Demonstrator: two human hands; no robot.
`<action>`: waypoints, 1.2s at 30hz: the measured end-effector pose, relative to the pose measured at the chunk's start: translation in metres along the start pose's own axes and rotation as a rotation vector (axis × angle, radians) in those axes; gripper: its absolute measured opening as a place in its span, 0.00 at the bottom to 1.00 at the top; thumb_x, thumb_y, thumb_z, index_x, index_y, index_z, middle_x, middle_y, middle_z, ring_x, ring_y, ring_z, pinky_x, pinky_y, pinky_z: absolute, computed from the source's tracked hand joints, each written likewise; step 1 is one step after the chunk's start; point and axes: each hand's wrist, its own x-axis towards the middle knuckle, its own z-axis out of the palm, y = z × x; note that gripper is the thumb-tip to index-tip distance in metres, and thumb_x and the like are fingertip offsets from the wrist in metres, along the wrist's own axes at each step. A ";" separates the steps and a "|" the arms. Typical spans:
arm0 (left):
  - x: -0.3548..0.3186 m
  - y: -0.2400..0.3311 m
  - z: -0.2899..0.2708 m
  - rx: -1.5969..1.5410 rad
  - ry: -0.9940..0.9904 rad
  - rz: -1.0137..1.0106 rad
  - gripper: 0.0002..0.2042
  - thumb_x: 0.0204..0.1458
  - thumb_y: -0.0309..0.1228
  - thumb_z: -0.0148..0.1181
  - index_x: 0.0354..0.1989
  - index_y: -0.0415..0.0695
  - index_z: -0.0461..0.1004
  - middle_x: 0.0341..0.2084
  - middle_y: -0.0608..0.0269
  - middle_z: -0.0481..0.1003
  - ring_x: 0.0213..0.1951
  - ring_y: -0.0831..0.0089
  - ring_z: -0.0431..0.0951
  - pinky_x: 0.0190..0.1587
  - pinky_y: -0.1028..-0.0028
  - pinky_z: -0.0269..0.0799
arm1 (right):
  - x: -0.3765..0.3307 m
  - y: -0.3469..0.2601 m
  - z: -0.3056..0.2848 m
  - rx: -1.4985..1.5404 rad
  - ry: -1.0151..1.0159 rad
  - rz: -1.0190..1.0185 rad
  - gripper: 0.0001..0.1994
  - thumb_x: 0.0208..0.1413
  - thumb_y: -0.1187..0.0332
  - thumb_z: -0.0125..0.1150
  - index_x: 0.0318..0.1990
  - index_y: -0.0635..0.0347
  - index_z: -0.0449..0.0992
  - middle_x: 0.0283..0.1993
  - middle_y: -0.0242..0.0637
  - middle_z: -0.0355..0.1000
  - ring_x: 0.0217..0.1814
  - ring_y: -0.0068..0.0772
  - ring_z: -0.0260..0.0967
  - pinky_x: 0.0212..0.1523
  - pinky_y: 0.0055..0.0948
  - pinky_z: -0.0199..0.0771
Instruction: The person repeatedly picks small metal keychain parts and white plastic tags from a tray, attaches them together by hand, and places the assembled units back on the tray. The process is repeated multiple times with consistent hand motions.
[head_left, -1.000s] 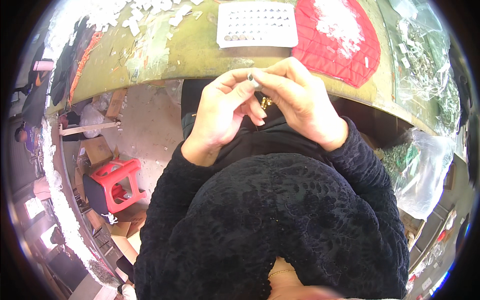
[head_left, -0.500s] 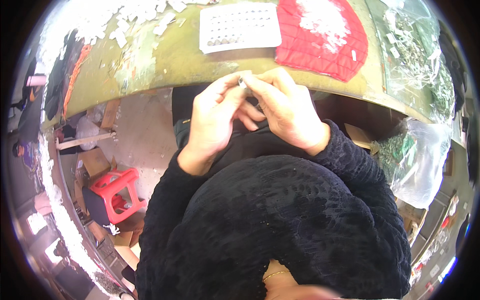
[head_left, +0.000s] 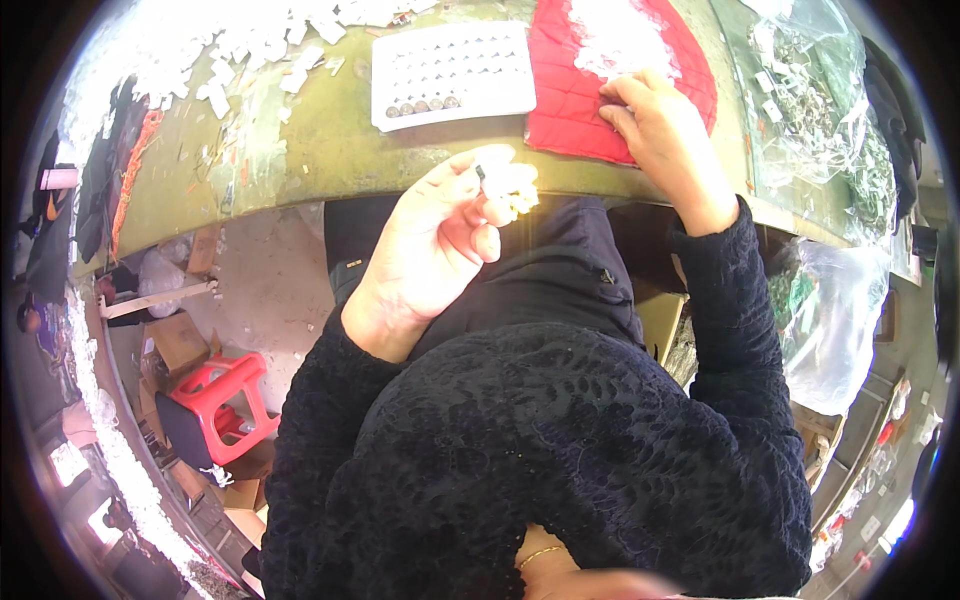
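Observation:
My left hand (head_left: 430,240) is raised in front of the table edge, its thumb and forefinger closed on a small dark piece (head_left: 481,173). Bright glare covers part of its fingertips, so the piece's kind is unclear. My right hand (head_left: 668,135) is over the red quilted cloth (head_left: 575,120), its fingers bent, with a small gap between thumb and forefinger. Those fingertips are beside the near edge of a heap of small white pieces (head_left: 620,40). Left of the cloth lies a white tray (head_left: 455,112) with rows of small round dark parts.
Scattered white pieces (head_left: 215,92) cover the table's far left. At the right are a glass sheet and tangled small parts (head_left: 800,110). A clear plastic bag (head_left: 835,330) hangs below the right table edge. A red stool (head_left: 232,405) stands on the floor at left.
My right hand has left my left hand and moved right and away from me, onto the red cloth. My left hand stays near its place with the small piece.

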 end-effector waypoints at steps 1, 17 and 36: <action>0.001 -0.001 -0.001 0.008 -0.036 0.004 0.19 0.60 0.27 0.53 0.59 0.34 0.63 0.47 0.48 0.74 0.33 0.75 0.77 0.28 0.79 0.75 | 0.001 0.004 0.003 -0.018 -0.064 0.024 0.07 0.54 0.72 0.60 0.39 0.63 0.76 0.37 0.43 0.72 0.37 0.49 0.72 0.39 0.36 0.71; -0.004 -0.002 -0.001 0.055 -0.108 0.048 0.13 0.62 0.30 0.52 0.50 0.36 0.69 0.39 0.52 0.77 0.30 0.72 0.79 0.27 0.74 0.78 | -0.004 -0.087 0.001 1.275 -0.090 0.372 0.05 0.60 0.76 0.57 0.43 0.63 0.73 0.39 0.32 0.75 0.40 0.18 0.73 0.43 0.20 0.73; -0.017 -0.004 -0.002 0.201 -0.106 0.125 0.12 0.64 0.34 0.50 0.47 0.36 0.70 0.35 0.52 0.78 0.22 0.73 0.77 0.19 0.75 0.73 | -0.019 -0.105 0.007 1.028 -0.119 0.325 0.04 0.57 0.76 0.60 0.39 0.62 0.75 0.34 0.27 0.75 0.36 0.15 0.70 0.36 0.17 0.69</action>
